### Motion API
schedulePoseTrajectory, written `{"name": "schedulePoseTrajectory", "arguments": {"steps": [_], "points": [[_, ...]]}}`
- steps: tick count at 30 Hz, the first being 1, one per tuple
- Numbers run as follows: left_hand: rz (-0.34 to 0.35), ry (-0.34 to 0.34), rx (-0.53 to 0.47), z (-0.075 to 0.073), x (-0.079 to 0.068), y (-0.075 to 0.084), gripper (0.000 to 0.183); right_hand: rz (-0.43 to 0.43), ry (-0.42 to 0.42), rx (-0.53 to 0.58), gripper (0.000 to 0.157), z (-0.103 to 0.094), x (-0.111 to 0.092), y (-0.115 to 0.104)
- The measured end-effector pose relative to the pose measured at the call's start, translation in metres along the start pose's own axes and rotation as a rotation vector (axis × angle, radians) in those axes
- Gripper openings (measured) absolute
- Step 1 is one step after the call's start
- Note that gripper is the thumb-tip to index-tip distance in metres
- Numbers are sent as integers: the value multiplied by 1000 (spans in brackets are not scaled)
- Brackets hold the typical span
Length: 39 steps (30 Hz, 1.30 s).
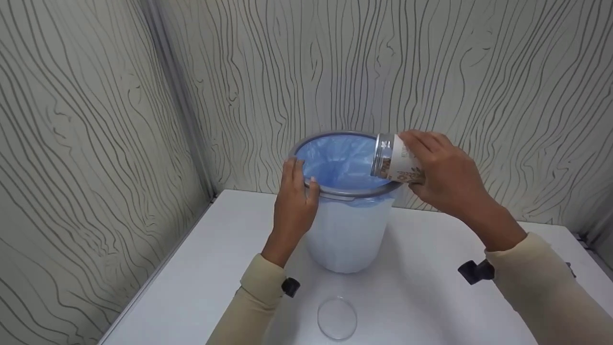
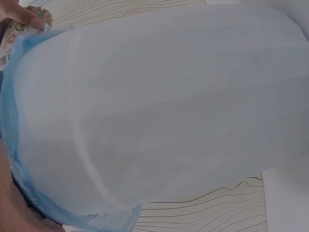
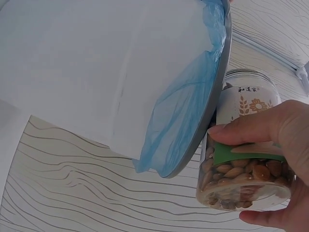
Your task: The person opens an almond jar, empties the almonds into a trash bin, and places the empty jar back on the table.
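A white trash bin [image 1: 352, 235] stands upright, lined with a blue plastic bag [image 1: 335, 160] that folds out under its grey rim [image 1: 345, 192]. My left hand [image 1: 296, 203] grips that rim at the near left, partly seen in the left wrist view. On the other side, my right hand [image 1: 445, 170] holds a clear jar [image 3: 241, 174] of almonds [image 3: 251, 170] with a white and green label. The jar lies tilted nearly on its side, its uncovered mouth [image 1: 381, 155] over the bin's opening. Almonds show at the jar's base in the right wrist view; the bin's bottom is hidden.
A clear round lid [image 1: 337, 318] lies on the white table [image 1: 230, 249] in front of the bin. Behind the table rises a wall [image 1: 354, 62] with a wood-grain pattern, and a similar panel [image 1: 86, 158] stands along the left.
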<state>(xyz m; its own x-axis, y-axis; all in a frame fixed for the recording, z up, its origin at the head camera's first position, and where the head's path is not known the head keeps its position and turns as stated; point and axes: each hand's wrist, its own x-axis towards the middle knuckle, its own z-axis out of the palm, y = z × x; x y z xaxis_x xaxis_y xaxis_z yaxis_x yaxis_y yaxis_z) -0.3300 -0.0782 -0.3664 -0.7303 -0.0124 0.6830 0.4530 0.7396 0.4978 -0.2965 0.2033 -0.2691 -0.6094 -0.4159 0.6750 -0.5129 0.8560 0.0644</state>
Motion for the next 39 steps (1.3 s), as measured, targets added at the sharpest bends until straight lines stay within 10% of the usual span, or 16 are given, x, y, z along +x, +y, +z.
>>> {"name": "schedulePoseTrajectory", "arguments": {"steps": [39], "points": [[-13, 1, -2, 0, -1, 0, 56, 24, -63, -57, 88, -6, 9, -13]]}}
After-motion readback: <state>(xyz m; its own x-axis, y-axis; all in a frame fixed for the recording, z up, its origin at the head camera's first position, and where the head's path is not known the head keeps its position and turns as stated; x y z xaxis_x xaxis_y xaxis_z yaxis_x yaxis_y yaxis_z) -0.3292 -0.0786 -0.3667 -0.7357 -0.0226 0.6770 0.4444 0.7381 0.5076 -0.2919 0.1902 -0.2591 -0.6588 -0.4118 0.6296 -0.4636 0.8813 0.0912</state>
